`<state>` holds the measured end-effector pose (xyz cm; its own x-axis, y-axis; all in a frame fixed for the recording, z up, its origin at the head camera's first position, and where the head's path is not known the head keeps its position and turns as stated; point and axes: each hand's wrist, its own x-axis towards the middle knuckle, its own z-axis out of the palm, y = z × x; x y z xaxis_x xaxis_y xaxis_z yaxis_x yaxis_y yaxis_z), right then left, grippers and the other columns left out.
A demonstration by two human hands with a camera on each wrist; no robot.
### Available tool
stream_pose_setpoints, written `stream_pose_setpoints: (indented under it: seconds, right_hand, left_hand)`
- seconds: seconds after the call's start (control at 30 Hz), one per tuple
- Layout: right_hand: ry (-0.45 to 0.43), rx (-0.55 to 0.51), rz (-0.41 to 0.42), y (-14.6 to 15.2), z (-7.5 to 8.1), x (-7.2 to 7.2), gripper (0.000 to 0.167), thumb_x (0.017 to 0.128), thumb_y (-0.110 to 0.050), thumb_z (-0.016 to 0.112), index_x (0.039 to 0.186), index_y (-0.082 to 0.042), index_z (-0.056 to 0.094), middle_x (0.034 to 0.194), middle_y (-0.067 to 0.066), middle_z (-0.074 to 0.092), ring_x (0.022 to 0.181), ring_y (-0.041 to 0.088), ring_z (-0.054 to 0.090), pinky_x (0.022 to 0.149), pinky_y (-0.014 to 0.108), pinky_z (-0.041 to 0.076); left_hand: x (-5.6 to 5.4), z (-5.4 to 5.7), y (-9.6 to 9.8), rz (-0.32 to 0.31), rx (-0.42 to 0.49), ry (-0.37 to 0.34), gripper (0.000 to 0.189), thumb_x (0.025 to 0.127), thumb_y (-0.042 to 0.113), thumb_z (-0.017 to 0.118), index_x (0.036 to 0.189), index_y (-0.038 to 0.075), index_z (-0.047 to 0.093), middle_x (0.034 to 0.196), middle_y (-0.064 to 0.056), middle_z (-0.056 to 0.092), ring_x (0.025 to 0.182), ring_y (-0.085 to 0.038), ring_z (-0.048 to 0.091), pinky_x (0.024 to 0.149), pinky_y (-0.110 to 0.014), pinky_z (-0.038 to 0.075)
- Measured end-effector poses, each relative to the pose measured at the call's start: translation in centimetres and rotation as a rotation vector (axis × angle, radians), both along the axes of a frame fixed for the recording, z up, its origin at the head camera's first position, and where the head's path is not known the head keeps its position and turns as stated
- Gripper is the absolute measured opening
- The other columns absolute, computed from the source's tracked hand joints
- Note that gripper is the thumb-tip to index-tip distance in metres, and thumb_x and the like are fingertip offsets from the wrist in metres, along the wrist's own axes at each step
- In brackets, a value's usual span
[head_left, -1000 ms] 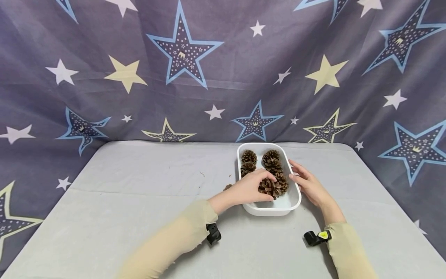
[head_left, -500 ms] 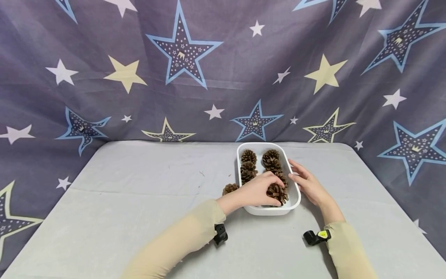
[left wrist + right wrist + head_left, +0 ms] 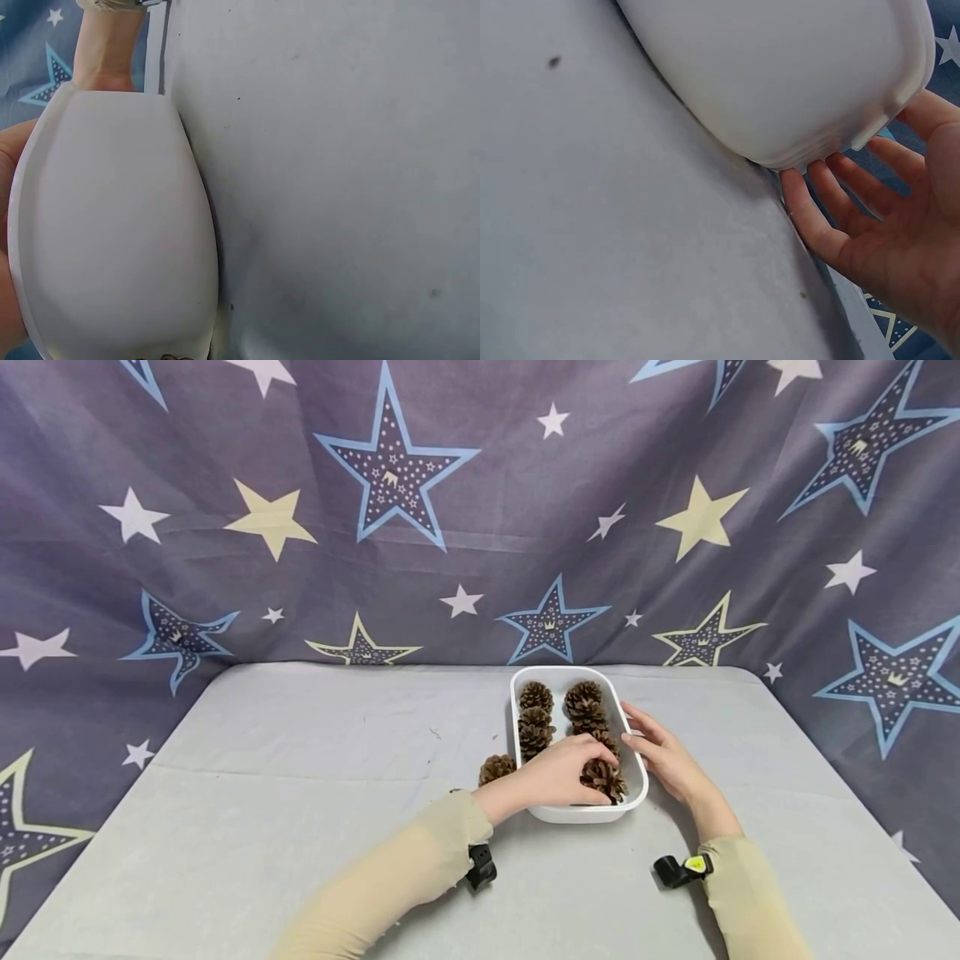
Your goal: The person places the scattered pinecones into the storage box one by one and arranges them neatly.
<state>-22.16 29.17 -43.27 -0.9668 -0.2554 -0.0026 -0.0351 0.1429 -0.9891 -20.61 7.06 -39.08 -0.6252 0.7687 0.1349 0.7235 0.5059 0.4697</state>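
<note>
A white rectangular container (image 3: pixel 581 815) stands on the table with several brown pine cones in it, lined up along its left and right sides. My left hand (image 3: pixel 561 771) reaches over its left rim and grips a pine cone (image 3: pixel 609 782) at the front right inside. The hand partly hides the cones behind it. My right hand (image 3: pixel 662 755) rests its fingertips against the container's right side, fingers fairly straight. In the right wrist view those fingers (image 3: pixel 810 217) touch the outer wall low down. The left wrist view shows mostly the container's white wall (image 3: pixel 120 225).
Outside the container, another pine cone (image 3: pixel 496 768) lies on the table by its left side, next to my left wrist. A light grey cloth covers the table (image 3: pixel 300 760). Behind hangs a dark curtain (image 3: pixel 495 510) printed with stars.
My left hand has moved the pine cone toward the front right of the container. The cone outside on the left shows more now. My right hand stays in place.
</note>
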Motion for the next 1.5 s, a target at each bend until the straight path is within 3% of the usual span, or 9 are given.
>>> stream_pose_setpoints:
  seconds: [0.57,0.87,1.27,1.5]
  right_hand:
    - [-0.001,-0.004,-0.001,0.0,-0.1,-0.1,0.06,0.094,-0.018,0.047,0.146,-0.01,0.016,0.136,0.024,0.028,0.097,0.003,0.053,0.079,0.028,0.051]
    - [0.0,-0.001,0.003,0.0,0.0,0.0,0.06,0.095,-0.018,0.047,0.146,-0.01,0.016,0.135,0.024,0.029,0.098,0.002,0.052,0.08,0.027,0.05]
    - [0.001,0.003,-0.009,0.0,-0.1,0.0,0.06,0.094,-0.019,0.048,0.145,-0.01,0.017,0.134,0.022,0.03,0.099,0.001,0.052,0.08,0.026,0.05]
    - [0.01,-0.002,-0.022,-0.1,0.0,0.1,0.059,0.094,-0.018,0.048,0.145,-0.009,0.019,0.13,0.016,0.035,0.099,0.001,0.052,0.08,0.026,0.05]
  left_hand:
    - [-0.1,-0.1,0.7,0.054,0.013,-0.018,0.048,0.074,0.038,0.073,0.116,0.018,0.059,0.107,0.006,0.054,0.089,-0.004,0.052,0.079,-0.014,0.043]
    - [0.0,-0.1,1.1,0.139,0.006,-0.036,0.049,0.073,0.04,0.073,0.115,0.018,0.059,0.108,0.005,0.057,0.093,-0.005,0.054,0.08,-0.016,0.044]
    - [0.3,-0.2,1.4,0.077,-0.029,0.007,0.045,0.072,0.032,0.075,0.112,0.016,0.061,0.105,0.004,0.056,0.091,-0.007,0.054,0.08,-0.014,0.043]
    - [0.4,-0.1,1.5,0.108,-0.051,0.032,0.043,0.072,0.034,0.075,0.11,0.018,0.062,0.105,0.005,0.057,0.094,-0.008,0.054,0.083,-0.016,0.043]
